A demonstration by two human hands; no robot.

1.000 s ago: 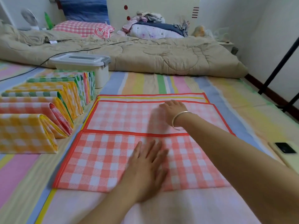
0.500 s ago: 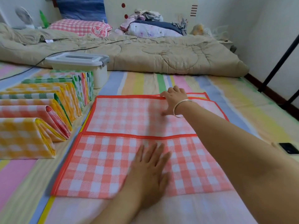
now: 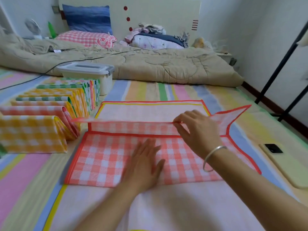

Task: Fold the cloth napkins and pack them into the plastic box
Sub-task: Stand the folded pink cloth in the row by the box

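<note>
Midway through a fold, pinching the raised far hem of the red-checked napkin [image 3: 106, 160] with the right hand [image 3: 198, 130], thumb and fingers closed on the edge, silver bracelet [image 3: 213, 157] at the wrist; pressing the near half flat with the left hand [image 3: 143, 162], fingers straight and spread. Spread over a paler napkin [image 3: 150, 110] with a yellow border, on the striped mat [image 3: 150, 90]. Judged to be the folding step, with packing not yet begun: at left, a row of folded napkins [image 3: 50, 114] in orange, yellow and green checks, and just behind it the plastic box [image 3: 88, 72], lid on. Calling next for drawing the lifted flap over the pinned half, matching hems, then smoothing the crease. Off to the right, a phone [image 3: 273, 148] lying camera side up. No brand or lettering legible anywhere; only a rabbit emblem on the pink checked pillow [image 3: 86, 38].
</note>
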